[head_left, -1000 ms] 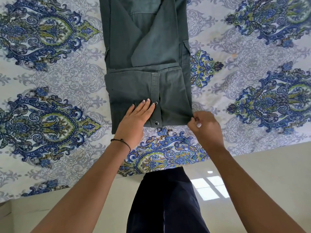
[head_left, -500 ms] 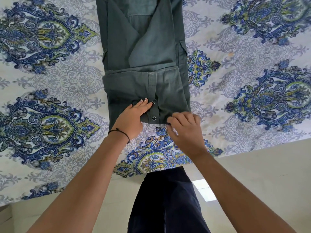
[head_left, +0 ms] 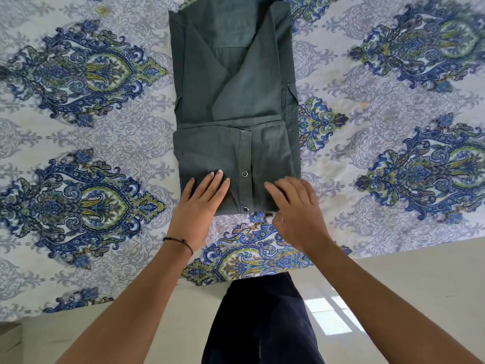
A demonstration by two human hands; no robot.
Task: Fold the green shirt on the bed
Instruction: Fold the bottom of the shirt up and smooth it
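The green shirt [head_left: 233, 101] lies on the bed as a long narrow strip, sleeves folded in, with its near end folded over so the snap-button placket faces up. My left hand [head_left: 200, 203] rests flat on the near left part of that folded end, fingers together. My right hand [head_left: 296, 206] lies on the near right corner, fingers spread over the cloth and thumb at the hem; whether it pinches the hem I cannot tell.
The bed sheet [head_left: 78, 143] is white with blue and green paisley and spreads wide on both sides of the shirt. Its near edge [head_left: 393, 248] meets a pale tiled floor [head_left: 420, 298]. My dark trouser legs [head_left: 262, 324] stand against the bed.
My right hand moved from the shirt's near right corner inward to the hem, then spread flat over the right side. My left hand slid slightly left. The view shifted so more of the shirt shows.
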